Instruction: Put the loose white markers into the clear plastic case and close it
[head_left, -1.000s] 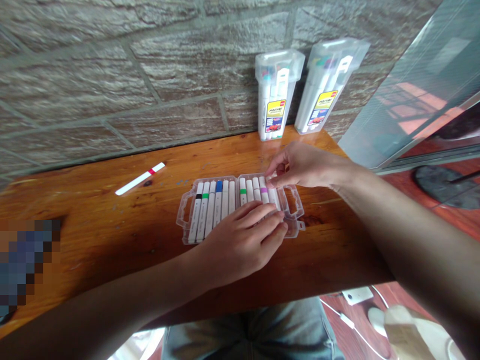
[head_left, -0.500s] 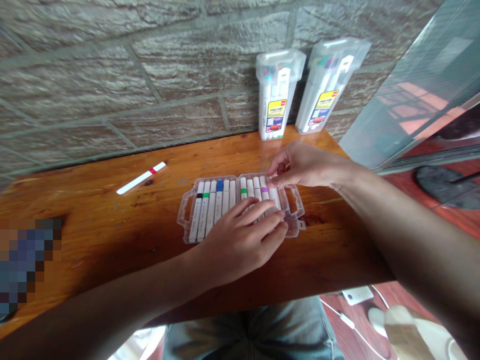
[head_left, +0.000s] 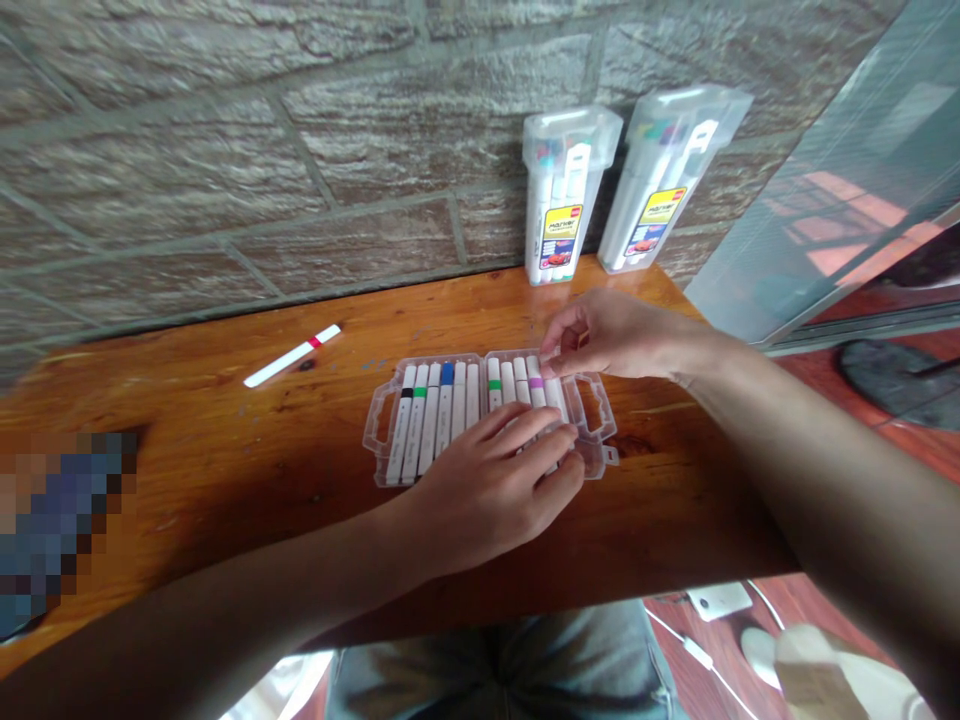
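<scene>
A clear plastic marker case point(head_left: 380, 425) lies open on the wooden table, with a row of white markers in each half. Black, green and blue bands show on markers point(head_left: 406, 430) in the left half; green and purple ones show in the right half. My left hand point(head_left: 499, 480) lies across the lower part of the right-half markers, fingers stretched out, hiding their lower ends. At the top of that row, my right hand point(head_left: 592, 335) has thumb and fingers closed at the cap end of a white marker point(head_left: 553, 388) beside the purple-banded one.
A loose white marker with a red band point(head_left: 292, 356) lies on the wooden table point(head_left: 225, 450) at left. Two upright clear marker boxes point(head_left: 559, 200) stand against the stone wall point(head_left: 375, 120). A blurred-out object point(head_left: 64, 520) is at the left edge. Cables and a phone point(head_left: 720, 600) are below the table.
The view has shifted slightly, so the case and loose marker appear a little farther right. Both hands keep nearly the same pose over the right half of the case.
</scene>
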